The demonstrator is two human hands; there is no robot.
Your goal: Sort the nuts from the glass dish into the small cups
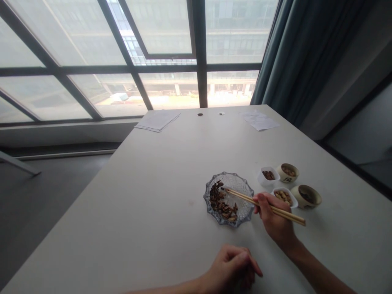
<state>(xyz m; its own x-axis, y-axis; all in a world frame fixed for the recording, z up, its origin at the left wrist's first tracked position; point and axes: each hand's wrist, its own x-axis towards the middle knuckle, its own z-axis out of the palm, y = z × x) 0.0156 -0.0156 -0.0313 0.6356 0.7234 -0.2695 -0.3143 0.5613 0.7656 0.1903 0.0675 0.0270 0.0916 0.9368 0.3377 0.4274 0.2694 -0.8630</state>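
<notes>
My right hand (274,220) holds a pair of wooden chopsticks (263,201). Their tips reach into a scalloped glass dish (242,188) and rest near dark seeds (221,201) piled on its left side. My left hand (234,267) lies on the white table (159,196) near the front edge, fingers curled, holding nothing. To the right of the dish stand two white square cups, one with dark seeds (268,175) and one with peanuts (284,196), and two beige round bowls (288,172) (306,196).
Sheets of paper lie at the table's far edge, a stack at the left (157,120) and a single sheet at the right (260,120). Two small holes (200,114) sit between them. Large windows are behind, a grey curtain (294,57) at the right.
</notes>
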